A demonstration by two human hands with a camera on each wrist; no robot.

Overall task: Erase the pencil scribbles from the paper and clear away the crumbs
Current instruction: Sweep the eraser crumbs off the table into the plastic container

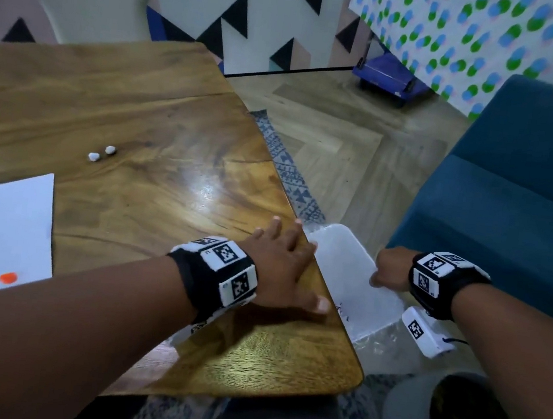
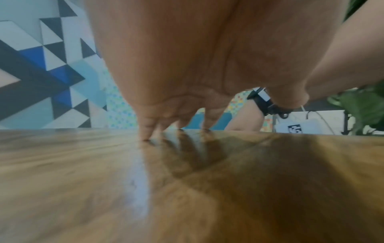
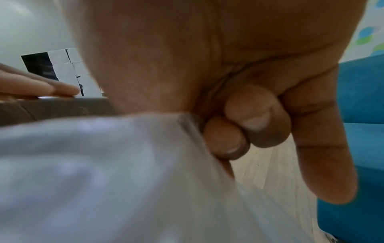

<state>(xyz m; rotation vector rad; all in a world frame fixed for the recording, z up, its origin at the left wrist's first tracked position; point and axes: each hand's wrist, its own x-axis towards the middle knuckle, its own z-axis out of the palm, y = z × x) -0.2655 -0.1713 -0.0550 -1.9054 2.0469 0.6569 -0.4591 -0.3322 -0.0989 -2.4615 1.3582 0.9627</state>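
A white sheet of paper (image 1: 0, 229) lies at the left of the wooden table (image 1: 142, 108), with a small orange eraser (image 1: 8, 277) on it. No scribbles show on the visible part of the sheet. My left hand (image 1: 296, 263) lies flat on the table at its right edge, fingers straight; its fingertips (image 2: 145, 131) touch the wood. Just below that edge my right hand (image 1: 389, 268) grips the rim of a translucent plastic container (image 1: 341, 261). The curled fingers (image 3: 228, 139) pinch the container (image 3: 104, 164) wall. A few dark crumbs (image 1: 342, 311) lie in its near corner.
Two small white lumps (image 1: 101, 153) sit mid-table. A blue sofa (image 1: 510, 201) stands right of the container, over a patterned rug (image 1: 292, 176) and wooden floor. A blue cart (image 1: 386, 77) is parked by the far wall.
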